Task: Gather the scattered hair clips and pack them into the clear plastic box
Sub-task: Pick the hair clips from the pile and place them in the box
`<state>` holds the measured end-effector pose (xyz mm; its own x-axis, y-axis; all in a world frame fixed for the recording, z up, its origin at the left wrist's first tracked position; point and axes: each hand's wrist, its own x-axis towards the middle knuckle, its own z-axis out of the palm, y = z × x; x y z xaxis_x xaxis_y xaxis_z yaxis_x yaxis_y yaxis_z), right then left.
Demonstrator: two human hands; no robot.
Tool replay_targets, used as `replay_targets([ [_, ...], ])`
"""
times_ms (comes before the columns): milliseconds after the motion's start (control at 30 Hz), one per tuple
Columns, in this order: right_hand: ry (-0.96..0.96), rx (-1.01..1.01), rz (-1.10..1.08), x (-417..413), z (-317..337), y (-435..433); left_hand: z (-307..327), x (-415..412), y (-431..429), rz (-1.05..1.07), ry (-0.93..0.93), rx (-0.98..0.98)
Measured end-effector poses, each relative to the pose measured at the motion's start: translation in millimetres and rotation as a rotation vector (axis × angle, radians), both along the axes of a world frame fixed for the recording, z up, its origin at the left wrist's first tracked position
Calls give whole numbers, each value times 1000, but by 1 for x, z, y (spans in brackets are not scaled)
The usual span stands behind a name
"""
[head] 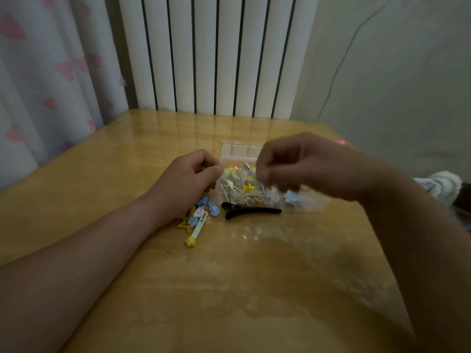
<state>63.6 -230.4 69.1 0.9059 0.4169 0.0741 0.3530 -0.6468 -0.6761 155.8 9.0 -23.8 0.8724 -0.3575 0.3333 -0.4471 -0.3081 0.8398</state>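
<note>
A clear plastic box part-filled with hair clips sits on a wooden table. The blurred right hand hovers over it and the left hand rests beside it. Both have curled fingers, and I cannot tell whether they grip anything. Loose clips and a black clip lie just in front.

Wooden table: clear box, loose clips

**Blur and cover around the box**

The right hand is smeared by motion. The pale clips at its fingertips blur too, so a grip cannot be told. It hides the right part of the box, whose contents are too small to sort. The left hand curls over its palm and covers part of the pile. A pink thing peeks from behind the right wrist. Both forearms are cut off at the edges.
</note>
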Motion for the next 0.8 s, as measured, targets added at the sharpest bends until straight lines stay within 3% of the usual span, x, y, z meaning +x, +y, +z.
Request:
replay_targets([
  [67, -133, 119, -270, 7, -1, -23, -1, 1, 0, 6, -3, 6],
  [167, -262, -141, -534, 16, -9, -49, -2, 2, 0, 13, 6, -5],
  [367, -45, -386, -447, 17, -10, -51, -1, 1, 0, 9, 7, -5],
  [567, -36, -590, -520, 23, -22, -42, -1, 0, -1, 6, 1, -8],
  [800, -10, -670, -537, 26, -27, -38, -1, 1, -1, -4, -5, -19],
])
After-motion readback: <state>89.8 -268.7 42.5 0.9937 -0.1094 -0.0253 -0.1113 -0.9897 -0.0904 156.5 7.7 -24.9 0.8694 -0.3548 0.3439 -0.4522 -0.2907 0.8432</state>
